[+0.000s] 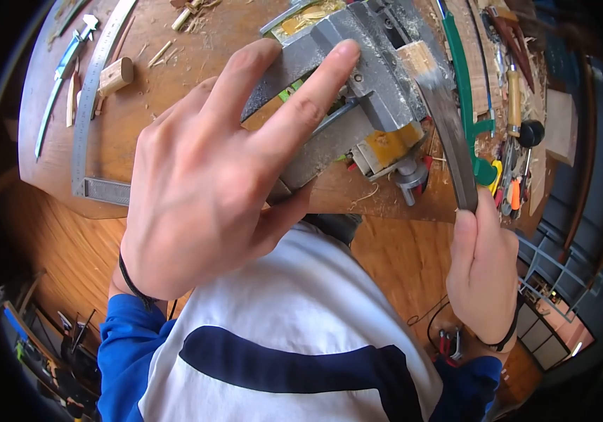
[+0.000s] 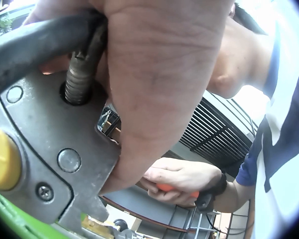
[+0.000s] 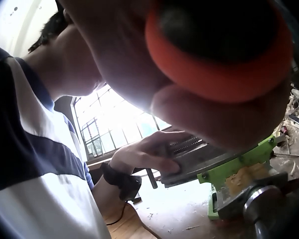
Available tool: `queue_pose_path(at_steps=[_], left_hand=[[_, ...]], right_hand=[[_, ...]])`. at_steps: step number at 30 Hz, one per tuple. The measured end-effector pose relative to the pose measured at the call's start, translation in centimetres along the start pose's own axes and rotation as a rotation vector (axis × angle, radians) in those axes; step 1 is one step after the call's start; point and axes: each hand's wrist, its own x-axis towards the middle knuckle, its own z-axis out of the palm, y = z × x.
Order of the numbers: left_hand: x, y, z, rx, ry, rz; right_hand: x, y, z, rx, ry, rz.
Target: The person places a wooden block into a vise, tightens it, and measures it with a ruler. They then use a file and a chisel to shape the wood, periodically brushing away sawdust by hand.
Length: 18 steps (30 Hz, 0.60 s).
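Presumably for control, the file [image 1: 454, 141] is clasped by the curled right grip [image 1: 483, 274]; perhaps for steadying, the vise [image 1: 380, 100] is touched by the spread-fingered left grip [image 1: 203, 165].

a woodworking workshop, plainly: a metal vise [image 1: 368, 88] stands under the left hand [image 1: 203, 162] on a wooden bench [image 1: 157, 91], with a steel square [image 1: 91, 98] and calipers [image 1: 68, 58] to that hand's left. wood shavings [image 1: 203, 17] lie scattered ahead of it; a green-framed saw [image 1: 459, 70] and assorted hand tools [image 1: 514, 105] crowd the bench ahead of the right hand [image 1: 481, 274].
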Motion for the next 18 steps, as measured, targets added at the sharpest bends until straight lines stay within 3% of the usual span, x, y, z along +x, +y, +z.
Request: queue_pose_path(at_steps=[4, 10, 13, 16, 18], left_hand=[[0.0, -0.2, 0.1, -0.012, -0.001, -0.002], [0.1, 0.0, 0.1, -0.013, -0.015, -0.014], [-0.7, -2.2, 1.5, 0.224, 0.003, 0.062], [0.3, -0.4, 0.8, -0.017, 0.229, 0.236], [0.2, -0.2, 0.2, -0.009, 0.073, 0.074]], right_hand=[[-1.0, 0.3, 0.0, 0.05, -0.03, 0.076], [0.1, -0.3, -0.3, -0.008, -0.014, 0.051], [-1.1, 0.3, -0.4, 0.026, -0.028, 0.04], [-0.3, -0.3, -0.3, 0.029, 0.009, 0.037], [0.6, -0.7, -0.1, -0.011, 0.055, -0.024]])
